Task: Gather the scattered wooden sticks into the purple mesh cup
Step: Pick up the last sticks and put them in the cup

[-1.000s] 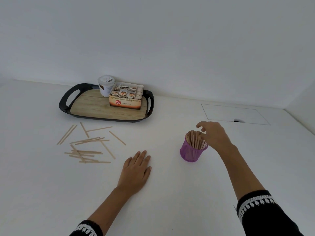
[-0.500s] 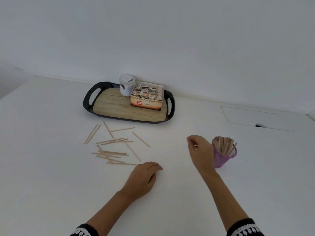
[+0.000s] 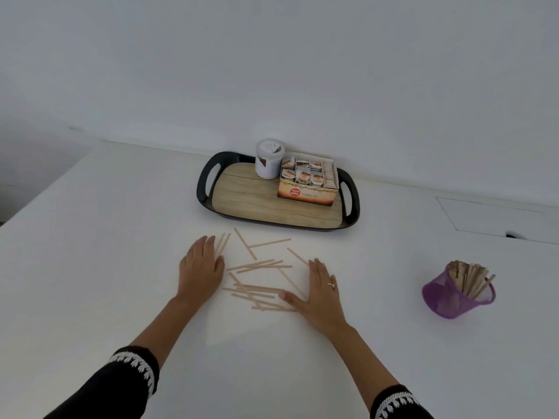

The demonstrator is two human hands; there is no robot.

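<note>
Several thin wooden sticks (image 3: 259,265) lie scattered and crossed on the white table, just in front of the tray. My left hand (image 3: 200,268) lies flat on the table at the pile's left edge, fingers straight, touching two sticks. My right hand (image 3: 320,290) lies flat at the pile's right edge, its thumb on the nearest sticks. The purple mesh cup (image 3: 456,294) stands far to the right, holding a bundle of sticks (image 3: 468,278). Neither hand grips anything.
A black tray (image 3: 205,182) with a wood-look base sits at the back by the wall, carrying a white jar (image 3: 269,159) and a tea-bag box (image 3: 308,184). A rectangular hatch (image 3: 496,219) is set in the tabletop at back right.
Both hands have moved left from near the cup to the scattered sticks and now lie flat on either side of them. The view has shifted left.
</note>
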